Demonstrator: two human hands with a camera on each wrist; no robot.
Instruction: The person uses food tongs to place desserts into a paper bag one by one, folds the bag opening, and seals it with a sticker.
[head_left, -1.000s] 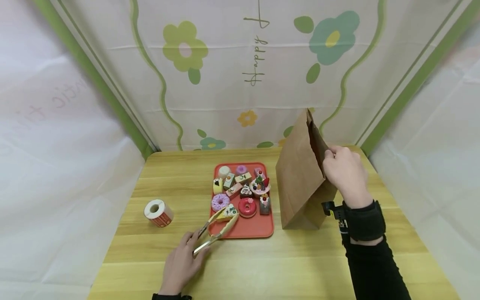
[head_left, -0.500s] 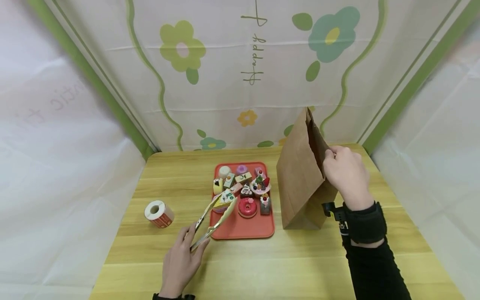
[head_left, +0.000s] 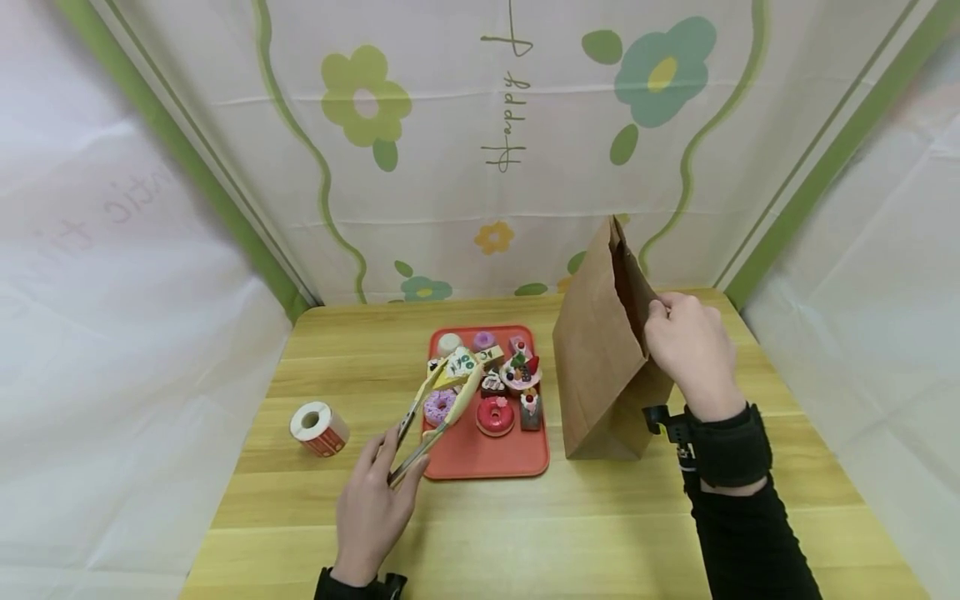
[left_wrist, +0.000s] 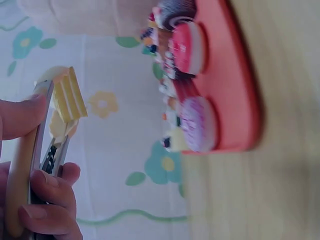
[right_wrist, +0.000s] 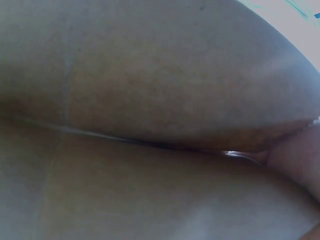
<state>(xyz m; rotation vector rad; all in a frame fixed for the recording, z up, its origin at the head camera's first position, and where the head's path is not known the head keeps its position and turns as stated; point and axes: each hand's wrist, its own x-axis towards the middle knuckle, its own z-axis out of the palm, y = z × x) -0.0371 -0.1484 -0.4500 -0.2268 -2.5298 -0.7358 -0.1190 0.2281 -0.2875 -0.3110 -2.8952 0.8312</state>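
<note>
My left hand [head_left: 372, 507] grips a pair of serving tongs [head_left: 417, 457] with metal arms and cream tips. Pinched between those tips is a toy cake slice [head_left: 460, 365], yellow at the side with a white decorated top; the left wrist view shows the slice [left_wrist: 70, 95] raised above the tray. Below it lies the red tray [head_left: 487, 458], bearing several toy pastries, among them a red donut [head_left: 495, 415] and a purple donut [head_left: 438, 407]. My right hand [head_left: 690, 350] holds the upper edge of a brown paper bag [head_left: 600, 358], which stands upright with its mouth parted. Bag paper fills most of the right wrist view.
A roll of red-and-white labels [head_left: 320, 427] stands on the wooden table [head_left: 510, 542], left of the tray. Flower-printed white cloth [head_left: 435, 192] hangs behind the table, and pale cloth walls rise on both sides.
The left hand has lifted the cake slice with the tongs off the tray's front left and moved it up and slightly right. The right hand and bag stay nearly still.
</note>
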